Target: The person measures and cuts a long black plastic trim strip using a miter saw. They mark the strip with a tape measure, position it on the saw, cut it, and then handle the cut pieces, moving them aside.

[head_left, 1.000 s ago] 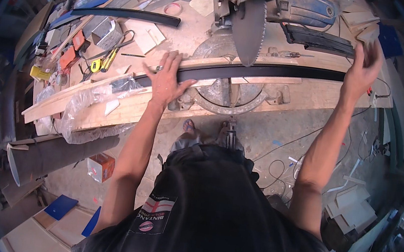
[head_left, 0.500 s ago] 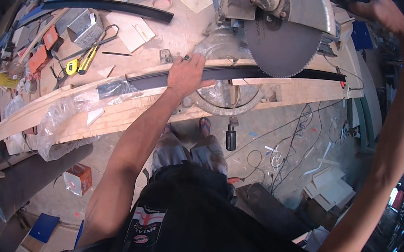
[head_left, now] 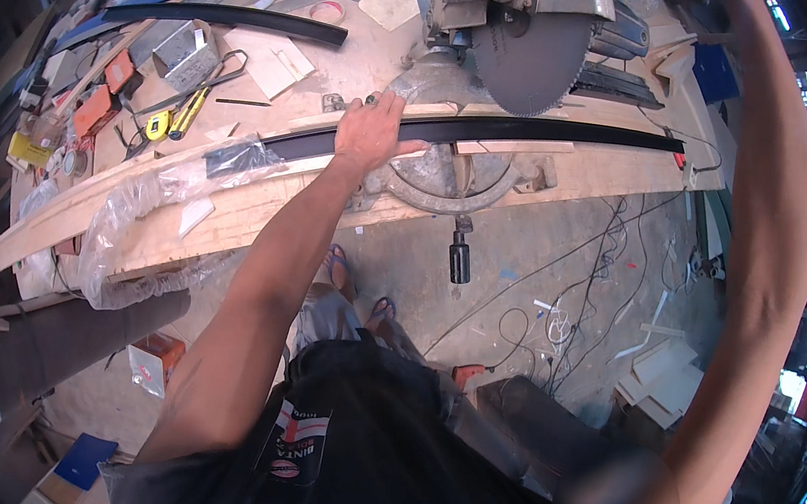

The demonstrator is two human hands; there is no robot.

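Two bare arms reach up the frame. The left hand is just left of the middle, on a long black strip. Its grip is closed on the strip, with the fingers over the far side and the thumb poking out to the right along the near side. The right arm goes up the right side of the frame, and its hand seems to run past the dark top edge, so I cannot tell how that grip is.

The long black strip goes across the upper middle of the frame, with one end left of the left hand and the other end near the upper right. It lies across the round grey saw base. A big round saw blade with small teeth hangs at the top middle, near the strip. A black handle sticks out below the base.

On the desk, at the upper left, lie a second black strip, a grey metal box and a yellow tape measure. Clear plastic is crumpled at the left. On the floor, an orange and white box sits at the lower left, and flat pale boards lie in a pile at the lower right.
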